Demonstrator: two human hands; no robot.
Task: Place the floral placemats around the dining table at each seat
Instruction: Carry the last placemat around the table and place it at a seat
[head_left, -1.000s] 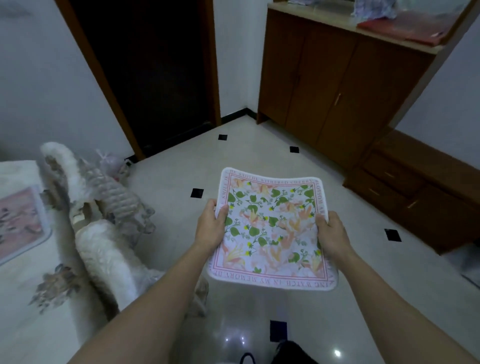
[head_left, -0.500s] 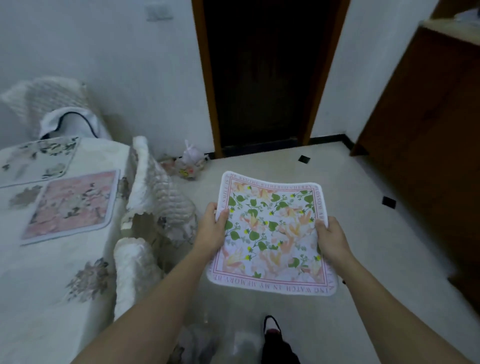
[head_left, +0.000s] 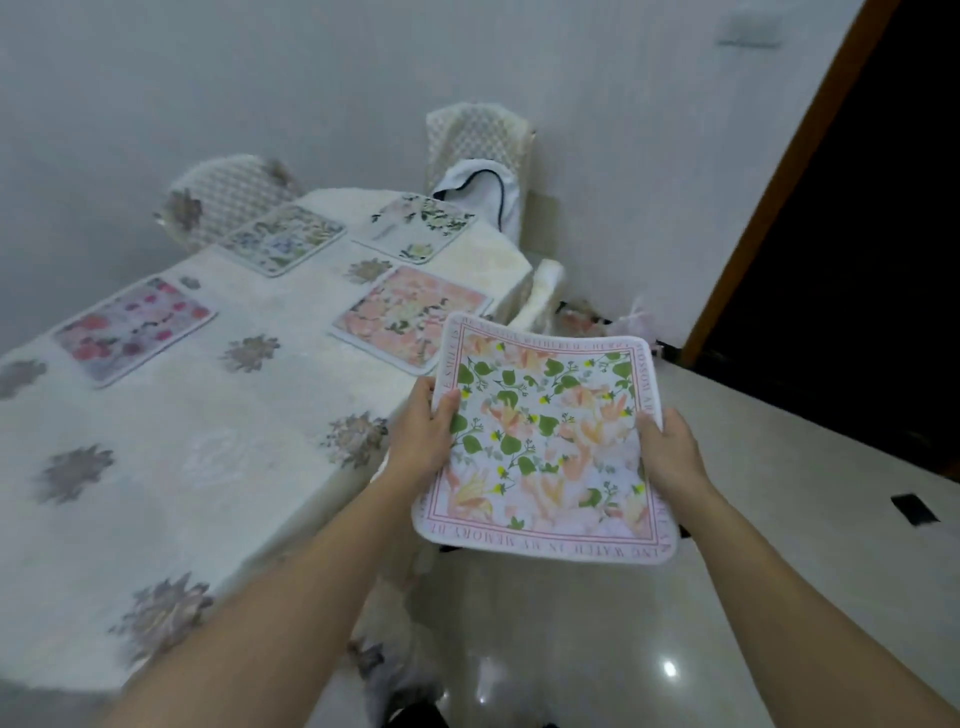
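I hold a floral placemat (head_left: 545, 441) with green leaves, peach flowers and a pink lettered border flat in the air, just off the table's right edge. My left hand (head_left: 423, 421) grips its left side and my right hand (head_left: 670, 452) grips its right side. The dining table (head_left: 171, 467), under a white cloth with grey flower motifs, fills the left half. Several placemats lie on it: a pink one (head_left: 413, 314) nearest my mat, a red-flowered one (head_left: 132, 327) at the left, a blue-green one (head_left: 283, 236) and a white one (head_left: 415, 226) at the far end.
White covered chairs stand at the far end (head_left: 480, 140), the far left (head_left: 228, 195), and the right side (head_left: 543, 296) of the table. A dark doorway (head_left: 857, 208) with a wooden frame is at the right. Glossy tiled floor (head_left: 623, 623) lies below my arms.
My view has swung left from the doorway and cabinets to the table, which now shows several laid mats. Both hands keep the same grip on the placemat, now closer to the table's edge.
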